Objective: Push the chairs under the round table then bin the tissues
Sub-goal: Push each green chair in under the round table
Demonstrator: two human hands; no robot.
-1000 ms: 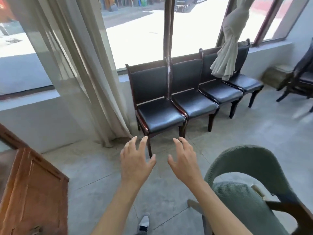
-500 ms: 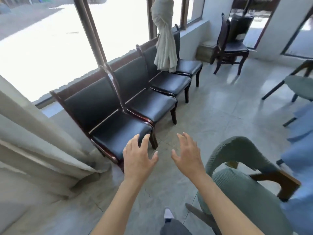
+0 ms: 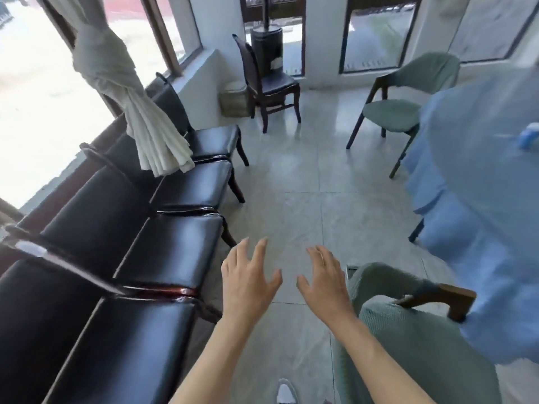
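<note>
Nearest: tip of a white shoe (image 3: pixel 285 392) at the bottom edge, on the grey tiled floor (image 3: pixel 306 199).

My left hand (image 3: pixel 248 279) and right hand (image 3: pixel 325 282) are both out in front, palms down, fingers spread wide, holding nothing. They hang over bare floor, close to each other but not touching. Neither is on a chair.

Just right of my right forearm: the near green chair (image 3: pixel 414 339), fabric seat and curved back, wooden arm end showing at its far right. Its right side sits against the hanging blue tablecloth (image 3: pixel 472 217), which covers the round tabletop along the right edge. A blurred blue-white item (image 3: pixel 529 137) lies on the cloth; I cannot tell what it is. I can't pick out tissues from here.

Left side: a row of black padded chairs (image 3: pixel 163 249) with dark wood frames, side by side along the window (image 3: pixel 32 91). A knotted white curtain (image 3: pixel 128 91) hangs down over the far end of that row.

Further out, right of centre: a second green chair (image 3: pixel 408 100), standing on open floor, beside the tablecloth edge and not tucked under.

Far wall: a lone dark wooden chair (image 3: pixel 268 83) with a black seat, a low woven-looking box (image 3: pixel 233 99) just left of it, and a dark cylindrical stove-like object (image 3: pixel 267 45) behind.
</note>
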